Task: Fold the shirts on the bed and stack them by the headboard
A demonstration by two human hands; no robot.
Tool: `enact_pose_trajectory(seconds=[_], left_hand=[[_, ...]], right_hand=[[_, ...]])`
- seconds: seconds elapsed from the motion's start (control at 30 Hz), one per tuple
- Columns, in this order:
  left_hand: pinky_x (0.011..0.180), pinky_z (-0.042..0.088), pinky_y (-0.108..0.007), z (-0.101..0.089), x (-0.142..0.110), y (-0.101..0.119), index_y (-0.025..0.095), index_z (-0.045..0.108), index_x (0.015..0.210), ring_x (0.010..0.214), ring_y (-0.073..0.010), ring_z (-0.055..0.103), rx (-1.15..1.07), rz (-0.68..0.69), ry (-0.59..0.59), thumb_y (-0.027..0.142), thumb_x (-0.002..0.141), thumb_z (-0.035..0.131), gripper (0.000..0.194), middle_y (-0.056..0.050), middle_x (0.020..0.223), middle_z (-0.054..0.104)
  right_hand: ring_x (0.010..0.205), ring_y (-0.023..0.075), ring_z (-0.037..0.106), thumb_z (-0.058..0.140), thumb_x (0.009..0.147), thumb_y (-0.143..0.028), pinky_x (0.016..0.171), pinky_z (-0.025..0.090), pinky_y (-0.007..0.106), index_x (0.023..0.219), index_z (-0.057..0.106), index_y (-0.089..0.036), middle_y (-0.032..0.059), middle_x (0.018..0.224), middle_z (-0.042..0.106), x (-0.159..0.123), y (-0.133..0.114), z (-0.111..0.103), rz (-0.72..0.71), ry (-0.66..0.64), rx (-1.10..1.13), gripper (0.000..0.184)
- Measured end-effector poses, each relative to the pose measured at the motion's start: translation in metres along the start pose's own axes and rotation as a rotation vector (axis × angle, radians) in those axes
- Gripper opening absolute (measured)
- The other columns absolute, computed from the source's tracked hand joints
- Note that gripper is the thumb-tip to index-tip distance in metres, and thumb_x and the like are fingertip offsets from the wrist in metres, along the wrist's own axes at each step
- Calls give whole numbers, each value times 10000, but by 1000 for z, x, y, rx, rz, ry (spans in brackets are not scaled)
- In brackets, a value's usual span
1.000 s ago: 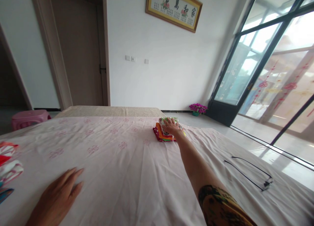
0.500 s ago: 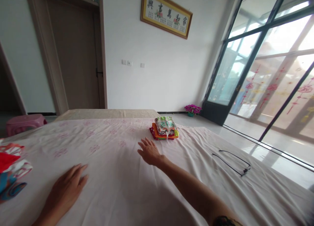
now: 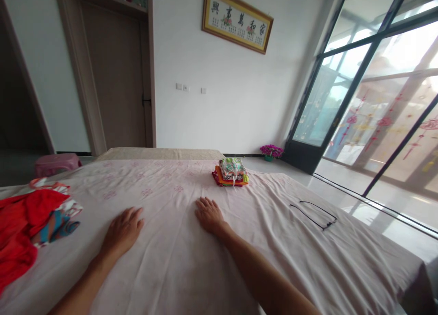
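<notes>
Both my hands lie flat on a pale pink sheet (image 3: pixel 178 260) that covers a bed. My left hand (image 3: pixel 123 230) rests palm down with fingers stretched out, holding nothing. My right hand (image 3: pixel 209 214) also lies open on the sheet, a little farther out. Beyond it, near the far edge, sits a small stack of folded colourful cloths (image 3: pixel 232 171), apart from my fingers. At the left edge lies a loose heap of red and patterned clothes (image 3: pixel 30 219), a short way from my left hand.
A black hanger or wire frame (image 3: pixel 313 213) lies on the sheet at the right. A pink stool (image 3: pixel 56 163) stands by the door at left. Large glass doors (image 3: pixel 369 105) fill the right side, with a pot of purple flowers (image 3: pixel 271 151) on the floor.
My right hand has left the folded stack and drawn back onto the sheet. My left hand has slid forward. The view turned left, showing more of the red clothes.
</notes>
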State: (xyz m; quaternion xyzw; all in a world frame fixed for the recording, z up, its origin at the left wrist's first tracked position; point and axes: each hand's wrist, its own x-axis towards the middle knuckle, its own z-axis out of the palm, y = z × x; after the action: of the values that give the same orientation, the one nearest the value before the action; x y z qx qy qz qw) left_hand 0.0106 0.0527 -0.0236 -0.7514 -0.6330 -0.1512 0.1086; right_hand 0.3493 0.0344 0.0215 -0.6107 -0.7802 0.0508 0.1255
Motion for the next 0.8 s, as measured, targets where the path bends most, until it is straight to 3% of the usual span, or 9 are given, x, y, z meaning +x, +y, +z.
enact_pose_trajectory(seconds=[0.23,0.5,0.8], left_hand=[[1128,235,-518,-12,-11,8,191,443,1470,1416,-341,357,-14,-26,-99,418,960,320,572,-199,1529,400],[1158,204,-498,-20,-24,-7,217,428,1478,1459,-299,292,-86,63,-172,465,955,338,586,-162,1569,351],[1174,188,-482,-38,-39,-1,253,418,1480,1471,-283,271,-55,13,-184,473,964,368,563,-125,1583,339]], right_hand=[[1467,223,241,324,1002,-474,1189,148,434,1475,411,-248,70,1567,355,0,-1,-1,50,18,-15,531],[1429,215,315,337,1007,-409,1165,192,394,1423,480,-242,70,1526,421,1,-3,-3,96,65,-32,470],[1401,209,366,338,1005,-390,1146,230,332,1411,503,-217,70,1509,447,9,2,4,90,87,-87,471]])
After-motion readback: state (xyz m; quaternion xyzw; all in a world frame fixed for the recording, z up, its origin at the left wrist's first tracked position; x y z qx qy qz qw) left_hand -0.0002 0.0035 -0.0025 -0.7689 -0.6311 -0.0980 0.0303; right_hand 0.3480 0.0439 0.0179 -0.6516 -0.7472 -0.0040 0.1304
